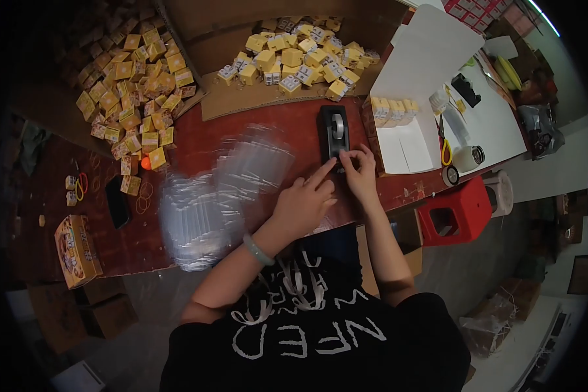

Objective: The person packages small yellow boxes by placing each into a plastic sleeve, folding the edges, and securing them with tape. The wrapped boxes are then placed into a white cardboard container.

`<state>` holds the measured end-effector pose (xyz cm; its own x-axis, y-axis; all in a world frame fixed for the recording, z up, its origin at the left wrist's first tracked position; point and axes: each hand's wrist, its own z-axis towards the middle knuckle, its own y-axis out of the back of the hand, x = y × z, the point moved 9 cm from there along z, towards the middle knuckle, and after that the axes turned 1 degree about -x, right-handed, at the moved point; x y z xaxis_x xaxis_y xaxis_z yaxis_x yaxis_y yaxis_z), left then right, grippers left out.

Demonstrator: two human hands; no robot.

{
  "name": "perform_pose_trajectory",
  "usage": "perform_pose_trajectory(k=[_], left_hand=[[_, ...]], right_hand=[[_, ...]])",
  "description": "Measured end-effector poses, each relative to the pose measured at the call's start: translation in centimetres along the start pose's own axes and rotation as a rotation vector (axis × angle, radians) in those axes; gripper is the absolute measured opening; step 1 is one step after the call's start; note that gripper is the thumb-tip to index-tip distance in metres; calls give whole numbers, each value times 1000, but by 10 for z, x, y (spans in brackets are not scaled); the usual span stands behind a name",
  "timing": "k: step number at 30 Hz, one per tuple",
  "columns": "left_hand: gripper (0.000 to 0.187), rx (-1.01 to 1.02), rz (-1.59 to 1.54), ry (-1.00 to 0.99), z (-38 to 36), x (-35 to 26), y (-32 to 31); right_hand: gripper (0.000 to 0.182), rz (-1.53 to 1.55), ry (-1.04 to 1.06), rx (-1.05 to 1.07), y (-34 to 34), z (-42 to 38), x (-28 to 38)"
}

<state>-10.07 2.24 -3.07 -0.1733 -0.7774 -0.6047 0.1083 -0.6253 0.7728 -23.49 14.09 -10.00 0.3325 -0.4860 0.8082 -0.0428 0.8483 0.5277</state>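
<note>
A black tape dispenser with a roll of tape stands on the red table in front of me. My left hand, below a pale bracelet, stretches its index finger to the dispenser's near end; the other fingers are bent and nothing shows in them. At that same end, the thumb and forefinger of my right hand come together in a pinch. Any strip of tape between them is too small to make out. Left of my hands lie stacks of clear plastic sleeves, the upper stack fanned out.
Small yellow boxes fill a carton at the back, and orange ones heap up at the left. A white open box holding several yellow boxes stands right, near yellow-handled scissors. A phone lies left; a red stool stands below.
</note>
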Motion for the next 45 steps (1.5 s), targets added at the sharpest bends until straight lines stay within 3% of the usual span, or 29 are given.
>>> perform_pose_trajectory(k=[1,4,7,10,14,17,18,20,21,24,27,28,34,38,41,44,45], left_hand=[[26,7,94,-23,8,2,-15],[27,22,271,-37,13,2,-30],[28,12,322,-38,14,1,-32],[29,34,311,-24,13,1,-32],[28,12,287,-37,15,1,-29],[34,38,67,71,13,12,-18],[39,-11,-88,79,13,15,-11],[49,-105,-399,95,9,25,3],[55,-32,-495,152,7,26,2],[68,131,-697,254,1,10,11],[73,146,-701,212,-1,-2,20],[75,132,-682,191,-1,-4,23],[82,153,-617,164,0,-11,29],[75,115,-599,52,2,-23,38],[61,220,-849,198,-2,-16,26],[47,48,-1022,5,-8,-22,34],[47,43,-1104,23,-12,-23,35]], right_hand=[[22,231,-157,133,-14,8,-18],[16,684,-340,224,-24,4,-24],[12,929,-420,164,-17,-2,-20],[9,766,-317,267,-12,-20,-12],[10,493,-119,100,-16,-37,-26],[8,591,-106,7,8,-44,-12],[5,324,124,-64,29,-43,13],[7,515,5,95,45,-37,31],[9,484,11,233,53,-34,57],[19,330,367,554,64,-24,138],[33,370,447,776,53,-21,176],[37,493,318,919,43,-25,172],[29,498,160,1133,21,-32,169],[32,520,132,1155,20,-28,164],[37,571,69,1107,23,-22,161],[41,619,-25,980,20,-16,147],[42,693,-68,923,12,-17,131]])
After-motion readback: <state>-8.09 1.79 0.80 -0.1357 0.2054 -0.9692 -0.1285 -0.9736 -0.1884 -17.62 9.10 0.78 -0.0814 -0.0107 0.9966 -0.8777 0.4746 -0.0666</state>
